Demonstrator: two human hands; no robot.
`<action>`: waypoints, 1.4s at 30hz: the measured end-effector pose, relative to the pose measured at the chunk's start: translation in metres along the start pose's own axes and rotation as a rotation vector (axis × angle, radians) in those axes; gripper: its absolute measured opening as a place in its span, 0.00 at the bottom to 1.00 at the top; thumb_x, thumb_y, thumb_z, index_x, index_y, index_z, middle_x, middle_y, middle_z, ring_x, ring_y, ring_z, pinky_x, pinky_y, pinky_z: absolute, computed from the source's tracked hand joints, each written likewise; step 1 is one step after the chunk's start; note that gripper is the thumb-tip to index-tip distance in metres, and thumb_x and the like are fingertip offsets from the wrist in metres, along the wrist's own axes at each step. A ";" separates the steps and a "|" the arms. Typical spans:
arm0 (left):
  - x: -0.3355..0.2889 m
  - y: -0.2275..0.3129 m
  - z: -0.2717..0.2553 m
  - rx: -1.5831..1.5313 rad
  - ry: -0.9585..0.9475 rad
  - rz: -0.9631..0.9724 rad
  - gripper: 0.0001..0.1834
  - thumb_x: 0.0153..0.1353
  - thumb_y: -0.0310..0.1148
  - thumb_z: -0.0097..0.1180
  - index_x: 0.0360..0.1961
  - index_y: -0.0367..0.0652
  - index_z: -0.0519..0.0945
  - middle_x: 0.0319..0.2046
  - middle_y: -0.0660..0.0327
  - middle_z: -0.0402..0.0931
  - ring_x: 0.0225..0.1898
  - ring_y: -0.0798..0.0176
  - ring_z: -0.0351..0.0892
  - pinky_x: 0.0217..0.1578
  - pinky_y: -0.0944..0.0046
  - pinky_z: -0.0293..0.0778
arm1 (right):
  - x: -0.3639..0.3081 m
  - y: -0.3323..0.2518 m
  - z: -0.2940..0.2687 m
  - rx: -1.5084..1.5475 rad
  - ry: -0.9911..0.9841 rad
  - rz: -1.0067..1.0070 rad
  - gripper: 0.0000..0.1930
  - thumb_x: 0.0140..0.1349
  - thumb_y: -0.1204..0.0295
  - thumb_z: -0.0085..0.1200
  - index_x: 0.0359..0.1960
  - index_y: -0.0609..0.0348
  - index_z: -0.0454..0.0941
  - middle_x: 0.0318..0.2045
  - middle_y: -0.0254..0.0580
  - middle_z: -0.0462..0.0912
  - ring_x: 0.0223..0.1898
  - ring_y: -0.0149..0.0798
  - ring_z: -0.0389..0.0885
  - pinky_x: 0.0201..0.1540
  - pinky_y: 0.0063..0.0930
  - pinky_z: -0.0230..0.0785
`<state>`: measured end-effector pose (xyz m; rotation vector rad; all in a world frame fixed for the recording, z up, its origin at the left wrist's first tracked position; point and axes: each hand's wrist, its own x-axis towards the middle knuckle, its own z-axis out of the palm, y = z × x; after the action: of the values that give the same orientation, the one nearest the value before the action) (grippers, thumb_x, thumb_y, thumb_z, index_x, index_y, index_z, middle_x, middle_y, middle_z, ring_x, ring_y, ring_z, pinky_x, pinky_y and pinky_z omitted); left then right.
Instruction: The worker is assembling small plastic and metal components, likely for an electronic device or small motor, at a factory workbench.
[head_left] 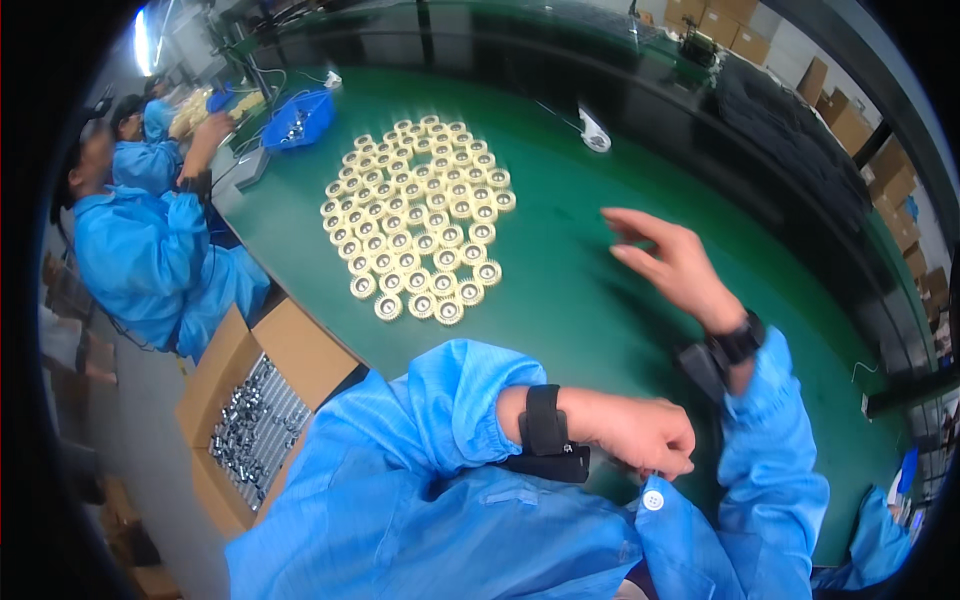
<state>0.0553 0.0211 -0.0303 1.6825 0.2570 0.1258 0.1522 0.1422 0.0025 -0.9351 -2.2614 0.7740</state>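
Note:
My left hand (645,432) is curled closed in front of my body, at the edge of my blue jacket (690,530) just above a white button. What its fingers hold, if anything, is hidden. My right hand (672,262) hovers over the green table (570,290), a little blurred. Its thumb and fingers are apart, with nothing between them. Left of it, many cream toothed gear wheels (425,243) with dark metal centres lie flat in one broad cluster. Neither hand touches them. Both wrists wear black bands.
At the lower left, an open cardboard box (222,488) holds many small metal cylinders. A blue bin (322,112) with metal parts stands at the far left of the table. A white object (594,132) lies toward the back. Co-workers in blue (140,255) sit along the left.

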 end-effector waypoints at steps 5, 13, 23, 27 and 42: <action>-0.009 -0.023 -0.019 0.034 -0.017 -0.038 0.16 0.62 0.38 0.49 0.28 0.35 0.80 0.24 0.59 0.79 0.25 0.66 0.77 0.28 0.64 0.72 | 0.090 0.024 0.065 -0.045 -0.028 -0.189 0.21 0.53 0.71 0.60 0.50 0.54 0.75 0.43 0.45 0.77 0.42 0.45 0.77 0.46 0.35 0.71; -0.003 -0.040 -0.022 -0.381 0.030 -0.102 0.13 0.59 0.33 0.50 0.29 0.32 0.79 0.24 0.59 0.79 0.24 0.67 0.78 0.26 0.67 0.75 | 0.121 0.039 0.105 -0.104 -0.039 -0.133 0.15 0.50 0.67 0.61 0.38 0.57 0.73 0.37 0.44 0.75 0.43 0.44 0.73 0.46 0.35 0.67; -0.007 -0.031 -0.032 -0.382 -0.046 -0.172 0.17 0.68 0.42 0.47 0.36 0.37 0.78 0.32 0.63 0.78 0.34 0.72 0.76 0.37 0.70 0.74 | 0.101 0.138 -0.013 0.337 0.569 0.228 0.15 0.51 0.69 0.64 0.38 0.63 0.77 0.28 0.33 0.79 0.29 0.25 0.75 0.35 0.21 0.69; -0.004 -0.036 -0.036 -0.431 -0.062 -0.201 0.18 0.68 0.44 0.47 0.37 0.38 0.78 0.34 0.65 0.78 0.37 0.73 0.75 0.38 0.72 0.73 | 0.106 0.151 -0.024 -0.011 0.671 0.204 0.16 0.50 0.67 0.64 0.37 0.63 0.76 0.29 0.41 0.80 0.30 0.36 0.78 0.36 0.28 0.71; -0.015 -0.029 -0.057 -0.771 0.475 -0.062 0.15 0.69 0.35 0.46 0.44 0.31 0.74 0.41 0.48 0.77 0.42 0.52 0.80 0.45 0.60 0.76 | 0.072 0.095 -0.022 -0.214 0.461 0.127 0.20 0.48 0.62 0.60 0.38 0.65 0.74 0.30 0.59 0.81 0.34 0.58 0.81 0.38 0.45 0.75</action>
<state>0.0247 0.0759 -0.0505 0.8587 0.5366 0.5130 0.1650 0.2587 -0.0283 -1.2243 -1.9122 0.3228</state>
